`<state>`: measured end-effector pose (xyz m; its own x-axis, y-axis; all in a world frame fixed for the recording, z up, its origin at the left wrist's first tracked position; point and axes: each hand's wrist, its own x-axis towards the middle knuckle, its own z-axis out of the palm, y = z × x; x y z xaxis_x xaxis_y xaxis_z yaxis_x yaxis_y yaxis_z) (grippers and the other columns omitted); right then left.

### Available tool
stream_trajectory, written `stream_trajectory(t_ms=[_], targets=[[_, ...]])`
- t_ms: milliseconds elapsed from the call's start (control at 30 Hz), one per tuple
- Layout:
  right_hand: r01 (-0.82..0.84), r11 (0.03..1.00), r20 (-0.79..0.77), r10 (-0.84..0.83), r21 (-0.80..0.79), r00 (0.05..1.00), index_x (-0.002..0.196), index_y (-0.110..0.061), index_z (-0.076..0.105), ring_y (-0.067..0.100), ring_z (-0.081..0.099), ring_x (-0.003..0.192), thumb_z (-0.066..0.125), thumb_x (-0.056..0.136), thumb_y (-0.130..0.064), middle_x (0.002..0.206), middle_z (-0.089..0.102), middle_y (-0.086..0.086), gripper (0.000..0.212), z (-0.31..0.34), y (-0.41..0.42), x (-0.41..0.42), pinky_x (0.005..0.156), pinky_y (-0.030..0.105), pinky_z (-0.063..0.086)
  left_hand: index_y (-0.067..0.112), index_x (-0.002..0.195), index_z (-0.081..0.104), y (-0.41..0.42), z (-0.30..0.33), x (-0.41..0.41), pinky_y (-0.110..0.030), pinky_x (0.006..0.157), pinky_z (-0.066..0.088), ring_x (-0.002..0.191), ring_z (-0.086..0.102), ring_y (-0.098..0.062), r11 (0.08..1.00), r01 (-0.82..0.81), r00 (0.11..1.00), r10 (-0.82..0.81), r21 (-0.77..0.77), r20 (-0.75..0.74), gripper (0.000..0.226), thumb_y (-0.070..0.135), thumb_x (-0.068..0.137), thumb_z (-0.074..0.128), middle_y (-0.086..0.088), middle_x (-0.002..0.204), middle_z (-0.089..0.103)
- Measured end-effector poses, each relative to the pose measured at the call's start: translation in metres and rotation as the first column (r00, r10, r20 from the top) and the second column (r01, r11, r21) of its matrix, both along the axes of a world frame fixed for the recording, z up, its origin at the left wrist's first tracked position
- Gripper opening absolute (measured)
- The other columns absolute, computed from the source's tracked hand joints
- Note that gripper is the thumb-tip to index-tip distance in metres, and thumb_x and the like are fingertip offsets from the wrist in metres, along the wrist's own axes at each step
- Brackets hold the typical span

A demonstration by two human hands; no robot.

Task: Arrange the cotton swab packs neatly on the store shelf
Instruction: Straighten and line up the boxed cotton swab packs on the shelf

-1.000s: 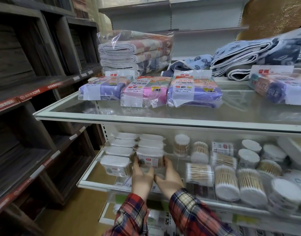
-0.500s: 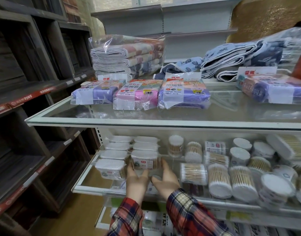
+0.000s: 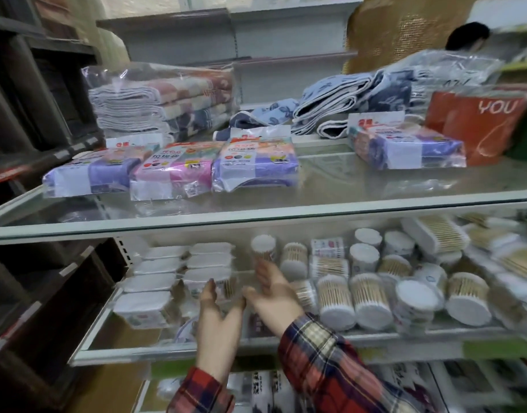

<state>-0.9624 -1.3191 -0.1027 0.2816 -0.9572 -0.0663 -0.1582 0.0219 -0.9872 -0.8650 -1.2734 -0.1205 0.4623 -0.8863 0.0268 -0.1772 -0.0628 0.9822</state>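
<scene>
The person is wearing a long-sleeved plaid shirt. The right sleeve is showing a check of red and dark navy blocks crossed by cream and pale yellow bands, with thin light lines running through the pattern. The left sleeve is showing the same check, mostly red and navy, with its cuff ending at the wrist. Both hands, the left hand and the right hand, are bare, wearing no gloves. Motion blur is softening the finer detail of the fabric.
</scene>
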Motion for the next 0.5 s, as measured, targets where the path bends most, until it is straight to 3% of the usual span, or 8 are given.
stream_trajectory(t_ms=[100, 167, 233, 367, 500], targets=[[0.057, 0.998, 0.088, -0.056, -0.012, 0.995, 0.131, -0.030, 0.040, 0.004, 0.055, 0.106, 0.061, 0.087, -0.007, 0.120, 0.055, -0.010, 0.053, 0.009, -0.004, -0.023, 0.090, 0.013, 0.043, 0.021, 0.146, 0.030, -0.006, 0.016, -0.019, -0.037, 0.110, 0.035, 0.128, 0.041, -0.015, 0.996, 0.061, 0.998, -0.063, -0.061, -0.024, 0.061, 0.017, 0.092, 0.059, 0.000, 0.146, 0.040], [0.103, 0.994, 0.171, -0.098, -0.019, 0.980, 0.127, -0.017, 0.043, 0.001, 0.055, 0.097, 0.058, 0.086, 0.007, 0.114, 0.055, -0.006, 0.050, 0.017, -0.006, -0.040, 0.079, 0.005, 0.045, 0.025, 0.143, 0.033, -0.013, 0.025, -0.035, -0.038, 0.105, 0.039, 0.123, 0.047, -0.018, 0.992, 0.098, 0.994, -0.101, -0.083, -0.032, 0.058, 0.021, 0.092, 0.060, 0.002, 0.140, 0.045], [0.167, 0.986, 0.214, -0.157, -0.027, 0.964, 0.127, -0.005, 0.045, 0.008, 0.055, 0.098, 0.053, 0.085, 0.016, 0.118, 0.057, 0.005, 0.048, 0.023, -0.010, -0.060, 0.075, 0.005, 0.047, 0.028, 0.141, 0.034, -0.020, 0.030, -0.055, -0.042, 0.107, 0.039, 0.124, 0.049, -0.020, 0.986, 0.137, 0.989, -0.141, -0.097, -0.038, 0.060, 0.026, 0.089, 0.063, 0.002, 0.140, 0.047], [0.291, 0.955, 0.221, -0.271, -0.062, 0.937, 0.131, 0.007, 0.042, 0.035, 0.052, 0.119, 0.047, 0.086, 0.019, 0.132, 0.049, 0.031, 0.046, 0.029, -0.014, -0.109, 0.087, 0.015, 0.048, 0.024, 0.144, 0.031, -0.034, 0.043, -0.104, -0.019, 0.093, 0.030, 0.117, 0.041, -0.006, 0.957, 0.269, 0.960, -0.275, -0.106, -0.043, 0.059, 0.016, 0.093, 0.058, 0.006, 0.133, 0.044], [0.428, 0.899, 0.258, -0.393, -0.095, 0.882, 0.126, 0.012, 0.043, 0.054, 0.041, 0.119, 0.040, 0.087, 0.021, 0.127, 0.042, 0.045, 0.040, 0.043, -0.017, -0.162, 0.097, 0.037, 0.044, 0.022, 0.145, 0.031, -0.051, 0.053, -0.151, -0.013, 0.086, 0.030, 0.111, 0.039, -0.003, 0.922, 0.376, 0.926, -0.377, -0.088, 0.007, 0.060, 0.015, 0.092, 0.059, 0.005, 0.129, 0.043]])
